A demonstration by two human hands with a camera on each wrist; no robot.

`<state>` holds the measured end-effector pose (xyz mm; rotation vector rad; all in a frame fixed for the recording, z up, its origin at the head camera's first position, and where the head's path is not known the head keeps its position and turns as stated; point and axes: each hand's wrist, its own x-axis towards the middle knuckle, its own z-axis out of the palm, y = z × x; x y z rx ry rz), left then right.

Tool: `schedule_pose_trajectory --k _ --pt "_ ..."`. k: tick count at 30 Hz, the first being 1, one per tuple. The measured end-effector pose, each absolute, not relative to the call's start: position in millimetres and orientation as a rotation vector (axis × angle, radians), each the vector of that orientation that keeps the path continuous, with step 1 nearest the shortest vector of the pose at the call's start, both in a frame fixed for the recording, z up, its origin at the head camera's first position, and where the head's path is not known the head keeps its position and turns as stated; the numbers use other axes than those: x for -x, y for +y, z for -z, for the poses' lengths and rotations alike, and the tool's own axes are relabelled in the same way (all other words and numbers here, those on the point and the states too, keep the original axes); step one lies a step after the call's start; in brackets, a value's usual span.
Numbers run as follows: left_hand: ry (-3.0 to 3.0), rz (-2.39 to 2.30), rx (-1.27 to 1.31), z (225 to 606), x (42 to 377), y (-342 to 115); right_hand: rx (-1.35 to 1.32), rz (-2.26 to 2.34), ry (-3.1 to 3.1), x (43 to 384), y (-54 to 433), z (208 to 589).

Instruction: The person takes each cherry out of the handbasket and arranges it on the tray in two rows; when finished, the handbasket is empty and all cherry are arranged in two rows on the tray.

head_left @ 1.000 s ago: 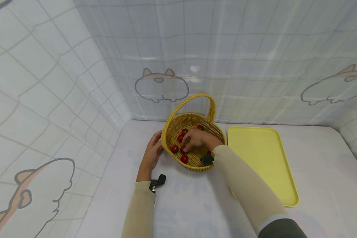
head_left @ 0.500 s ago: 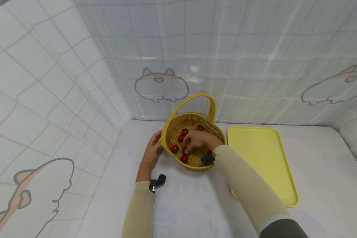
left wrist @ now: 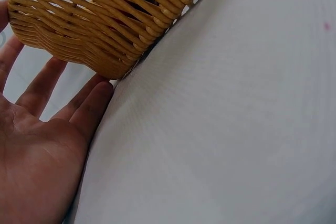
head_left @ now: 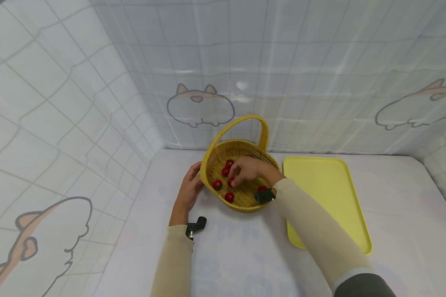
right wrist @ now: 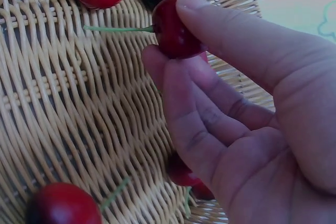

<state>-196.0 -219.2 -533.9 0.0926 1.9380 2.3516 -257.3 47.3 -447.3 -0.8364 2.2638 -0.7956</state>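
A dark red cherry (right wrist: 177, 31) with a green stem is pinched between the thumb and fingers of my right hand (right wrist: 236, 114), over the inside of a yellow woven basket (head_left: 250, 208). Several other cherries lie on the basket's floor, one (head_left: 229, 197) near its front and another (head_left: 217, 184) by the left side. My left hand (head_left: 189, 189) rests against the basket's left outer wall. In the left wrist view its straight fingers (left wrist: 44, 85) touch the wicker (left wrist: 100, 19) low down, palm facing the camera. Part of the basket's right side is hidden behind my right forearm.
A yellow rectangular tray (head_left: 319, 177) lies flat on the white table (head_left: 226, 255) to the right of the basket, partly under my right sleeve. The basket's tall handle (head_left: 241, 119) arches up at the back left, close to the tiled-pattern curtain (head_left: 301, 82).
My right hand has lifted slightly and moved a little right, with the cherry pinched in its fingertips. My left hand has stayed against the basket.
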Motion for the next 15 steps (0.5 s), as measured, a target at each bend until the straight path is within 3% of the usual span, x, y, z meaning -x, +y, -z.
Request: schedule_pose_trajectory --k 15 --pt "1.935 -2.354 -0.098 535.2 196.2 -218.7 0.778 0.984 2.253 249.6 85.5 425.3"
